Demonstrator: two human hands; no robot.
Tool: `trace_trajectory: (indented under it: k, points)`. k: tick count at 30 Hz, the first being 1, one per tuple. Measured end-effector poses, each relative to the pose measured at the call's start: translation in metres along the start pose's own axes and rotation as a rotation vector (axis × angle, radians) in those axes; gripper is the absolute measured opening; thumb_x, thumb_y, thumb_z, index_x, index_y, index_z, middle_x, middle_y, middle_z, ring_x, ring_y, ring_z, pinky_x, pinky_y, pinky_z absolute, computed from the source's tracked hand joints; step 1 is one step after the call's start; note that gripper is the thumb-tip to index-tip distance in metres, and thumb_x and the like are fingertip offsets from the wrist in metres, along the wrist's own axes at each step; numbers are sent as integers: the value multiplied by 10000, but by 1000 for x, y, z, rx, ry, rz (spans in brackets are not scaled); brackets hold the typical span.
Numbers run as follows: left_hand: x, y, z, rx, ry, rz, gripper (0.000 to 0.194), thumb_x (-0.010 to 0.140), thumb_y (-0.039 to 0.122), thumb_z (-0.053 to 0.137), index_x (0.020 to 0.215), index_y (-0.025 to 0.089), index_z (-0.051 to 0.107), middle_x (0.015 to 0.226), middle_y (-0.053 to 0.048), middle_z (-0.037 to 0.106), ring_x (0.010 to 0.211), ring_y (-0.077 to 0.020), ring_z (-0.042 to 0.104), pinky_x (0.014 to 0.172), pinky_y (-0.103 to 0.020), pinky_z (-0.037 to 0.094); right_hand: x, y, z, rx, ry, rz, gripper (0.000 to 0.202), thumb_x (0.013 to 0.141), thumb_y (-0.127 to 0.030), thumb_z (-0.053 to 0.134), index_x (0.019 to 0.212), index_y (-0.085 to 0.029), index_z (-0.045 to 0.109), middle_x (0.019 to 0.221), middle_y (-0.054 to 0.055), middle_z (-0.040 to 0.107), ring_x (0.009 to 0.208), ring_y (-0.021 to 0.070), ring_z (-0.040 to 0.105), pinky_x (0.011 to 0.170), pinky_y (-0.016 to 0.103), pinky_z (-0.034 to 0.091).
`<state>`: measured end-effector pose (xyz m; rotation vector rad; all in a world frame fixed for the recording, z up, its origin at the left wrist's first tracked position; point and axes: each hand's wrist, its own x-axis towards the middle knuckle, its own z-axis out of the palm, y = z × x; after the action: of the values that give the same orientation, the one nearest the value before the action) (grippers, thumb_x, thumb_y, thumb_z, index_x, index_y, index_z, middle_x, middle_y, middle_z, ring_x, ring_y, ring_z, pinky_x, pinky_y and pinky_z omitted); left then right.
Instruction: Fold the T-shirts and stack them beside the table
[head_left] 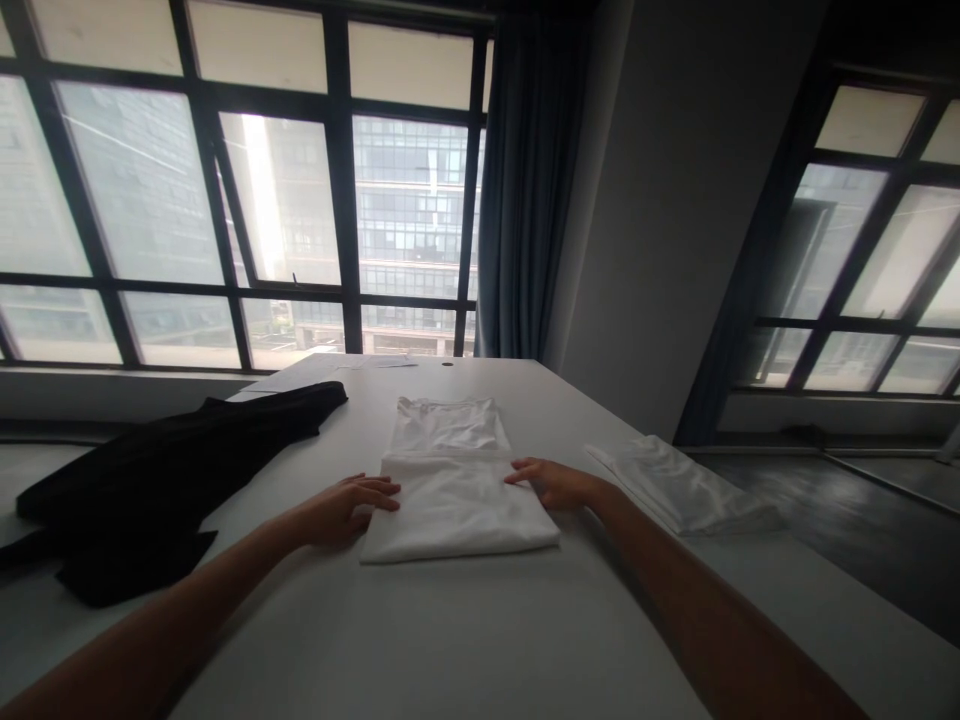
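Note:
A folded white garment (pixel 461 510), seemingly a shirt, lies on the white table in front of me. Its near part forms a smooth rectangle, while the far part is narrower and wrinkled. At the left edge of the cloth, my left hand (pixel 346 508) is open, its fingers stretched out and their tips resting on the fabric. My right hand (pixel 556 484) touches the opposite edge with extended fingers, also open. Neither hand grips the cloth.
Black clothing (pixel 157 475) is spread along the table's left side. Another folded white cloth (pixel 679 485) lies to the right, near the edge of the white table (pixel 442 640). Papers (pixel 360 362) rest at the far end, before a blue curtain (pixel 525 200) and windows.

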<state>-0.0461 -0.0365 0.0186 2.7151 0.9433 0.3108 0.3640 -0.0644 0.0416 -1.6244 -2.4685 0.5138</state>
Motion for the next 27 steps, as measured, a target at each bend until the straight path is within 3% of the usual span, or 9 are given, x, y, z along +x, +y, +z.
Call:
trace_trajectory:
  k: [5, 9, 12, 15, 17, 19, 21, 23, 27]
  points:
    - [3, 20, -5, -33, 107, -3, 397, 885, 226, 426, 1117, 294, 742, 1179, -12, 746, 1124, -218, 662, 1131, -438, 385, -4, -10, -8, 153, 92, -114, 276, 778, -322, 637, 961, -185, 792, 1157, 92, 721, 1060, 265, 652, 973, 350, 472]
    - [-10, 44, -33, -284, 64, -76, 328, 840, 420, 543, 1008, 289, 793, 975, -32, 787, 895, -246, 697, 867, -343, 554, -18, -9, -22, 305, -20, -140, 377, 791, -515, 652, 812, -157, 767, 785, 29, 728, 756, 201, 647, 727, 298, 521]
    - [-12, 45, -49, -553, 62, -59, 378, 735, 550, 673, 888, 229, 802, 883, -52, 786, 836, -275, 699, 786, -365, 575, -19, -11, -28, 398, 17, -142, 472, 733, -606, 694, 792, -141, 743, 744, 20, 698, 729, 191, 629, 686, 297, 521]
    - [2, 29, -49, -783, 367, -137, 499, 700, 611, 706, 936, 175, 759, 864, -73, 770, 800, -274, 701, 781, -420, 575, -1, -19, -25, 453, 307, -118, 516, 839, -625, 575, 926, -141, 732, 854, 61, 718, 816, 214, 644, 744, 336, 535]
    - [13, 14, -40, -902, 615, -294, 607, 764, 627, 644, 1137, 149, 679, 994, -108, 752, 799, -247, 707, 790, -428, 572, 15, -27, -16, 456, 559, -1, 532, 936, -583, 431, 1067, -144, 702, 960, 99, 723, 855, 214, 660, 780, 344, 536]
    - [20, 0, -27, -950, 717, -483, 734, 821, 644, 563, 1351, 138, 520, 1210, -171, 679, 817, -219, 713, 794, -409, 572, 28, -32, -5, 425, 669, 155, 508, 983, -497, 351, 1203, -145, 643, 1049, 124, 718, 851, 196, 680, 812, 331, 531]
    - [21, -12, -12, -904, 630, -598, 848, 819, 661, 547, 1461, 132, 381, 1360, -232, 576, 903, -232, 713, 802, -393, 574, 33, -34, 8, 359, 582, 244, 470, 976, -440, 391, 1287, -150, 593, 1113, 130, 713, 859, 185, 695, 839, 312, 520]
    - [19, -20, 1, -777, 501, -584, 942, 745, 656, 637, 1482, 138, 361, 1422, -250, 525, 1035, -281, 684, 838, -404, 570, 33, -33, 20, 271, 445, 245, 476, 924, -420, 504, 1311, -154, 587, 1173, 129, 702, 927, 195, 694, 869, 295, 506]
    - [17, -21, 17, -478, 428, -412, 803, 647, 579, 733, 1320, 165, 585, 1459, -190, 524, 1224, -351, 587, 996, -468, 506, 31, -32, 32, 179, 356, 269, 526, 835, -391, 625, 1300, -146, 614, 1237, 136, 680, 1062, 228, 663, 909, 293, 491]
